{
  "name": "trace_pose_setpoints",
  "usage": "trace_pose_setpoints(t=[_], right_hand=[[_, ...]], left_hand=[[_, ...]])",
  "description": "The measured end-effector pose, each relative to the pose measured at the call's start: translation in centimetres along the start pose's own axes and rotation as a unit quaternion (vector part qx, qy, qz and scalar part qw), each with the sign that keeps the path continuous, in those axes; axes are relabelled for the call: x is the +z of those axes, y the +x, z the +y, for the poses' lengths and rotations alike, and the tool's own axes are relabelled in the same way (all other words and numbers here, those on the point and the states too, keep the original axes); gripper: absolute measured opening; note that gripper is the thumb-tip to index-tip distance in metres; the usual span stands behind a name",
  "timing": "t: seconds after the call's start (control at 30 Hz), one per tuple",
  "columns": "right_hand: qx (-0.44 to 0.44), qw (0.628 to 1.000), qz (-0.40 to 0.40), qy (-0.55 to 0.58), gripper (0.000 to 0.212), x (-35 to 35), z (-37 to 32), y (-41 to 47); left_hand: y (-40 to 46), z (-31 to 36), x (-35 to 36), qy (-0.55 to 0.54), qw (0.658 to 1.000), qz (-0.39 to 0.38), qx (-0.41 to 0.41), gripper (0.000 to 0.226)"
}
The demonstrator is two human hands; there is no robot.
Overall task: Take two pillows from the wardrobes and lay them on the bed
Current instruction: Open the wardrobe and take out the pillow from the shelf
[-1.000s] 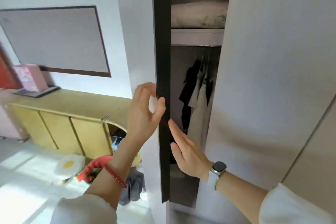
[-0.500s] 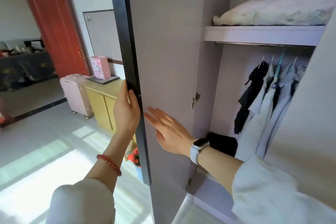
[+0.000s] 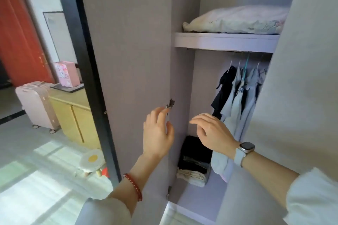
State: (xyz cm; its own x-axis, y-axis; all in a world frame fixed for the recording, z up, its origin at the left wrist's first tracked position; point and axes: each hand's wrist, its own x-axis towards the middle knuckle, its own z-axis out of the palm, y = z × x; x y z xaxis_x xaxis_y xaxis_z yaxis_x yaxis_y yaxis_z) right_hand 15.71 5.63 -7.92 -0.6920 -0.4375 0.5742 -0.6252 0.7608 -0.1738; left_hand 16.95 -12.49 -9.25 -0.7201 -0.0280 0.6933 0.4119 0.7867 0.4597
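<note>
Both hands have left the wardrobe door (image 3: 131, 60); it stands wide. Pillow (image 3: 236, 20) lies upper right on the shelf (image 3: 225, 42). Left hand (image 3: 158, 133) and right hand (image 3: 212, 133) hover spread, holding nothing. Pulled carelessly, the pillow may slip and fall.

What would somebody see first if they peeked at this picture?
Probably the two bare hands in the middle, the left hand and right hand, both open and holding nothing, reaching into the open wardrobe. Above them a puffy pale pillow lies on the top shelf, with clothes hanging underneath.
</note>
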Motion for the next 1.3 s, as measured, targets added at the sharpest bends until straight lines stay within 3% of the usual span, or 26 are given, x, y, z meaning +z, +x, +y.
trace_pose_setpoints(t=[0.2,0.4,0.53,0.6,0.77,0.87,1.0,1.13,1.3], right_hand=[[0.116,0.982,0.077,-0.129,0.034,-10.4,9.6,-0.9],[0.200,0.945,0.125,-0.225,0.050,-18.2,16.7,-0.9],[0.206,0.945,0.092,-0.238,0.056,-19.0,19.3,-2.2],[0.217,0.944,0.077,-0.235,0.057,-18.8,19.9,-3.0],[0.235,0.949,0.086,-0.193,0.055,-18.5,18.7,-4.6],[0.237,0.948,0.150,-0.148,0.052,-18.3,16.1,-6.1],[0.222,0.943,0.215,-0.120,0.051,-17.2,11.1,-8.7],[0.247,0.920,0.291,-0.085,0.049,-18.0,7.3,-11.9],[0.262,0.893,0.362,-0.052,0.048,-21.0,4.4,-16.6]], left_hand=[[10.1,7.8,8.6,-0.083,0.992,-0.081,0.048,0.034],[18.1,19.6,15.8,-0.238,0.961,-0.109,0.091,0.051],[20.5,24.6,19.2,-0.327,0.923,-0.203,0.030,0.078],[20.9,25.7,20.1,-0.373,0.896,-0.242,0.009,0.079],[19.7,25.7,18.5,-0.423,0.886,-0.191,0.014,0.053],[16.4,25.4,15.5,-0.463,0.866,-0.185,0.036,0.047],[11.8,25.2,10.6,-0.517,0.809,-0.253,0.122,0.047],[8.0,27.2,7.3,-0.538,0.756,-0.317,0.195,0.066],[5.0,30.7,6.4,-0.516,0.704,-0.378,0.307,0.071]])
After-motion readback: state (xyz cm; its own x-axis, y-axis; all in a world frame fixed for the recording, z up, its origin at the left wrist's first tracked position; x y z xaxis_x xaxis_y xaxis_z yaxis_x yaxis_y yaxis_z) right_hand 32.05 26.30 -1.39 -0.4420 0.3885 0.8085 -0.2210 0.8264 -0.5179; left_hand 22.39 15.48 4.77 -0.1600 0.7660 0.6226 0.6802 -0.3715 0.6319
